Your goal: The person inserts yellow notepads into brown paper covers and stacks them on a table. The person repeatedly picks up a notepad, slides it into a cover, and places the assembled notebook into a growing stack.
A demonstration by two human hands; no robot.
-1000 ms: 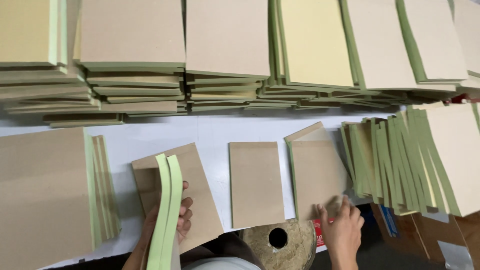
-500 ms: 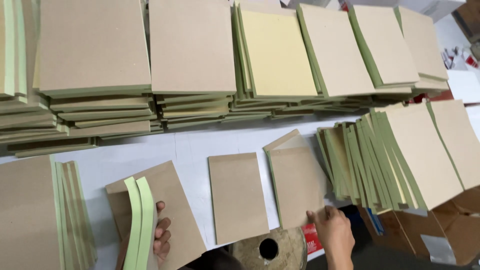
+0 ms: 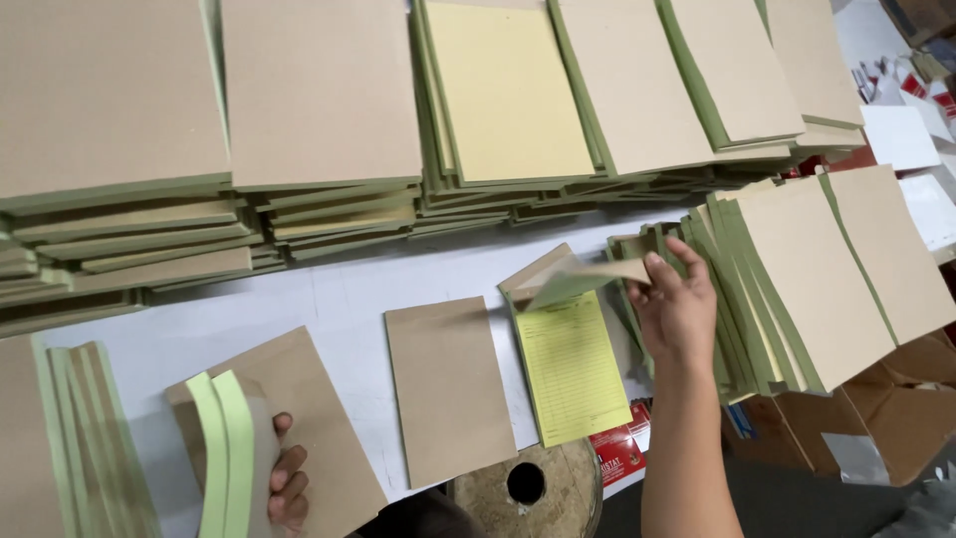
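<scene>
My right hand (image 3: 675,307) pinches the brown cover (image 3: 583,275) of a pad and holds it lifted, so the yellow-green printed sheet (image 3: 572,367) beneath shows. My left hand (image 3: 288,487), at the bottom left, grips two pads with green spines (image 3: 225,453) held upright on edge over a brown pad (image 3: 309,418) lying on the white table (image 3: 339,299). Between the hands a plain brown pad (image 3: 448,389) lies flat.
Tall stacks of brown pads with green spines (image 3: 319,110) fill the back of the table. A fanned row of pads (image 3: 797,279) lies at the right, another stack (image 3: 60,438) at the left. A round wooden spool (image 3: 523,488) and cardboard boxes (image 3: 876,418) sit below the table's edge.
My right hand moved up from the pad's lower corner and lifted its brown cover, baring the yellow-green sheet. My left hand keeps hold of the upright pads. The view shifted left.
</scene>
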